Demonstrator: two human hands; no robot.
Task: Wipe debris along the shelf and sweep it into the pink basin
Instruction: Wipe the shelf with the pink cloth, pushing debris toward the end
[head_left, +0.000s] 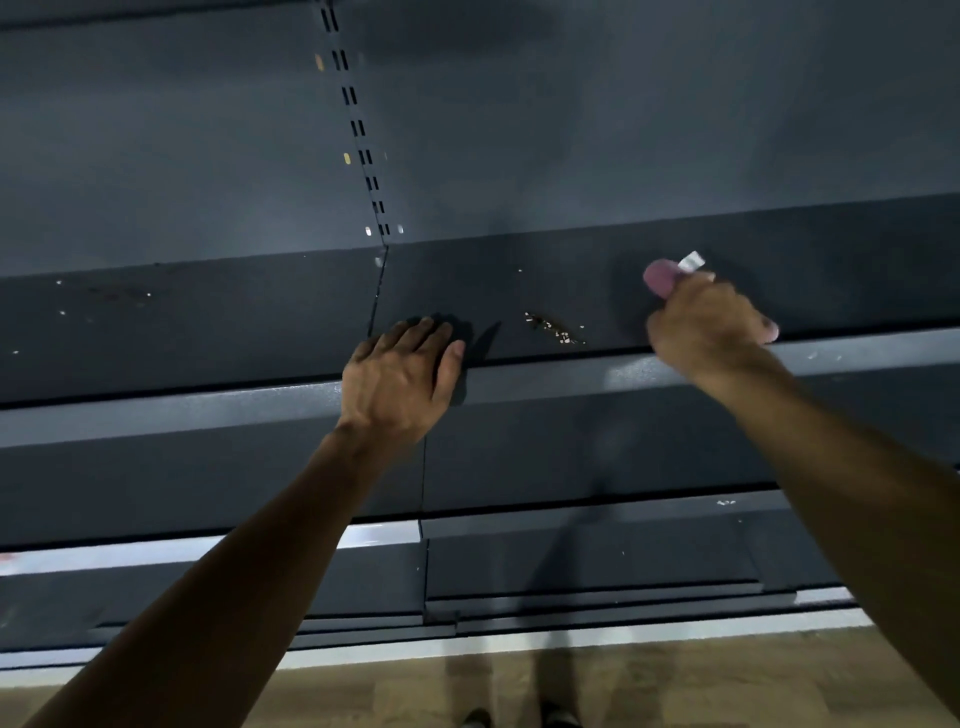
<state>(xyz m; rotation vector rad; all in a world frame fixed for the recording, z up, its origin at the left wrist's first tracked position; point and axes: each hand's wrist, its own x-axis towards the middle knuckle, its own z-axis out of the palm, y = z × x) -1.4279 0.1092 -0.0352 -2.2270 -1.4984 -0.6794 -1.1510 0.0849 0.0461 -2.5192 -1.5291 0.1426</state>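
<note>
A: Debris (553, 328) lies in a short slanted streak on the dark shelf (519, 291), between the two hands, just past the shelf's front lip. The pink basin is nowhere in sight.

B: What is nearest?

A: A brown floor (363, 691) at the bottom, with the tips of two shoes (519, 717). Above it come lower shelf edges (571, 597), stepped one behind another, and both bare forearms reaching up across them.

B: And the left hand?

A: The left hand (402, 376) lies flat over the front lip, fingers straight and close together, pressing on the shelf top. It holds nothing. The streak is just to its right.

B: The right hand?

A: The right hand (709, 325) is curled around a pink cloth (661, 276), which bulges out beyond its knuckles; a small white tag (692, 261) sticks up from it. The hand is blurred. The streak lies to its left, near but apart.

B: Farther back?

A: Scattered pale specks (61, 313) lie well off to the left of the left hand. Behind the shelf rises the back panel (623, 130), with a slotted upright (358, 127) above the left hand.
</note>
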